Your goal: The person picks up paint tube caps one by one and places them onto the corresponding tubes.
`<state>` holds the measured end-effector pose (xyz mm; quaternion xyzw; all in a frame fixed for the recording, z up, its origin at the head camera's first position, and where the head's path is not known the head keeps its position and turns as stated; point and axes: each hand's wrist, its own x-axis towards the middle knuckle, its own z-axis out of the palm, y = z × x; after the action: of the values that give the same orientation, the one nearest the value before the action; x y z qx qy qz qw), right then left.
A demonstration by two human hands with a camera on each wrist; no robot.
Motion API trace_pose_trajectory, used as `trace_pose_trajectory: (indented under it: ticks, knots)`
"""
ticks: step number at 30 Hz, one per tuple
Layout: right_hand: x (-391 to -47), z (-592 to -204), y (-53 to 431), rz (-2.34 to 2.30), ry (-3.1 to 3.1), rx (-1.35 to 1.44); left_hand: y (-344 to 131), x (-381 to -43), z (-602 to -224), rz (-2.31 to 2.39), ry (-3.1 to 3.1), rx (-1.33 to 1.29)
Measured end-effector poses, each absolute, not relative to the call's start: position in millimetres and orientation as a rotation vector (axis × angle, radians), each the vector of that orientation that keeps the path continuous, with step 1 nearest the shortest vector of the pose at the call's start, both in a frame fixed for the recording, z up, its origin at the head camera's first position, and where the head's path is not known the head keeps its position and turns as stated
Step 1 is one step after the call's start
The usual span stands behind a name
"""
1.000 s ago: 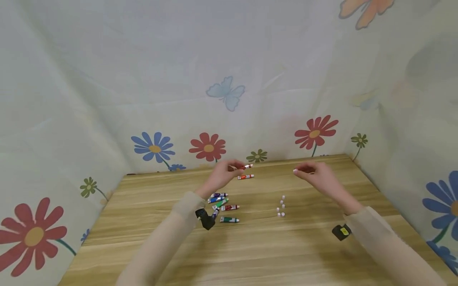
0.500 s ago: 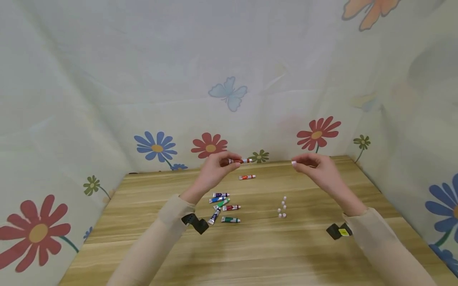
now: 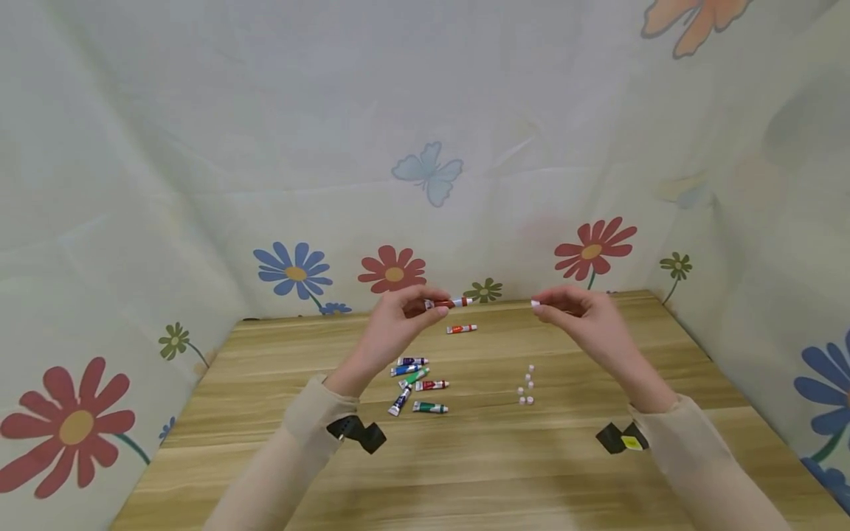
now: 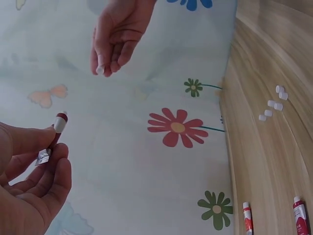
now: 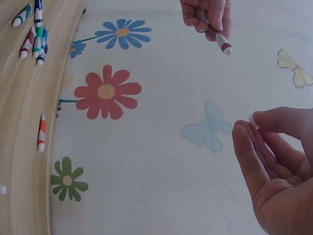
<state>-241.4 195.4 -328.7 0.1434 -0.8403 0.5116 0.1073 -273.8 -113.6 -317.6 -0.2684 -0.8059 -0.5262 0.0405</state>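
Above the table's back edge, my left hand [image 3: 406, 318] pinches a brownish-red paint tube [image 4: 60, 122] between thumb and fingers, its nozzle end pointing to the right. Across from it, my right hand [image 3: 584, 317] pinches a small white cap [image 3: 535, 303] between thumb and fingertips. A gap separates the cap from the tube. In the right wrist view the same cap [image 5: 254, 120] shows at the fingertips, partly hidden by the thumb. An orange-red paint tube [image 3: 461, 329] lies on the table below the hands.
Several paint tubes lie in a loose group left of centre, among them a dark green tube [image 3: 430, 407] and a dark red tube [image 3: 432, 385]. Several white caps [image 3: 530, 385] lie right of them on the wooden table [image 3: 465, 472]. A flowered cloth [image 3: 319, 184] hangs behind.
My left hand has drawn back to the left and raised the tube, which now shows more fully. My right hand has come a little leftward with the cap, narrowing the gap.
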Motion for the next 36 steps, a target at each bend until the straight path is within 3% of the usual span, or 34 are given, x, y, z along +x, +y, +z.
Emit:
trace_pose_trajectory:
  ticks: [36]
  knots:
    - [-229.9,-330.9,148.9,1.684,-2.304,0.669,-105.6,-243.7,-312.0,-1.516,-2.467,-0.894]
